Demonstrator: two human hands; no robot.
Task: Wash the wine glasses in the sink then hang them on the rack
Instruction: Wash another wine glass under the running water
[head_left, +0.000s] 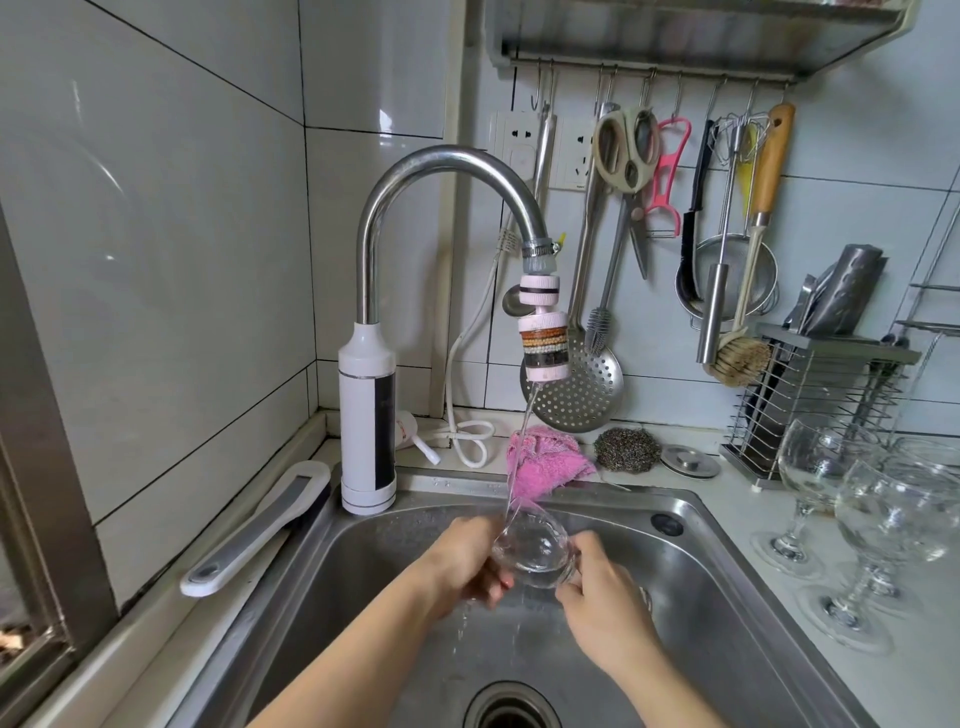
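- Wine glass (535, 551) is held tilted above the sink (717, 597), in the tap stream (525, 431) — left hand (465, 564) wraps one side of its bowl, right hand (597, 597) grips the other
- Best to turn the bowl slowly so water sweeps rim and inside (wet glass slips easily)
- More glasses (810, 467) stand on the bench (748, 506) right of the sink

Kitchen clutter in front of me.
Hanging on far wall: scissors (623, 150), pink peeler (667, 176), slotted spoon (576, 389), strainer (769, 265), wooden-handled brush (740, 358). Below on the far counter: pink cloth (548, 462), steel scourer (627, 449) just right of it, then a round metal lid (691, 461). Grey-and-white tool (260, 525) lies on my left ledge.
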